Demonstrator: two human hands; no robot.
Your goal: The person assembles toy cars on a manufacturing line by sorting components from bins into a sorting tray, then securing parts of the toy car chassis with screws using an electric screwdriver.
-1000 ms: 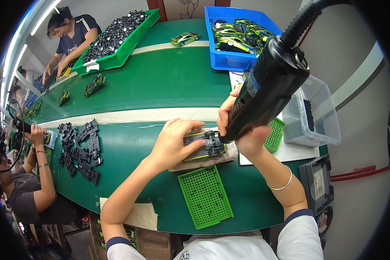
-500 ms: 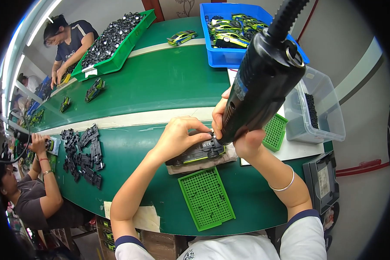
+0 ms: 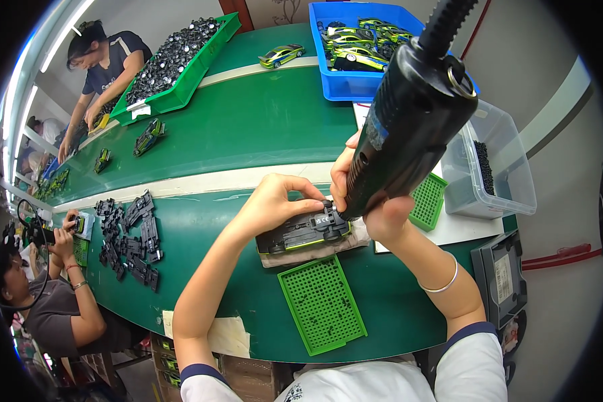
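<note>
A toy car [image 3: 300, 234] lies wheels up, its black base showing, on a folded beige cloth [image 3: 293, 257]. My left hand [image 3: 273, 203] has thumb and fingers closed at the car's far right end, near a wheel. In my right hand [image 3: 386, 218] is a large black electric screwdriver [image 3: 409, 120], tilted with its lower end at the car's right end. The tip is hidden behind my fingers. Just below the cloth is a green perforated tray [image 3: 323, 307] with small dark screws in its holes.
Black car bases [image 3: 130, 234] are piled at left. A second green tray [image 3: 427, 201] and a clear bin [image 3: 489, 167] of small black parts stand right. Farther back are a blue bin [image 3: 355, 84] of toy cars and a green bin [image 3: 174, 94] of wheels. Two co-workers sit at left.
My hands, the screwdriver and the toy car keep nearly the same places. The near co-worker's hands and tool have moved lower; the far co-worker's arm reaches farther left.
</note>
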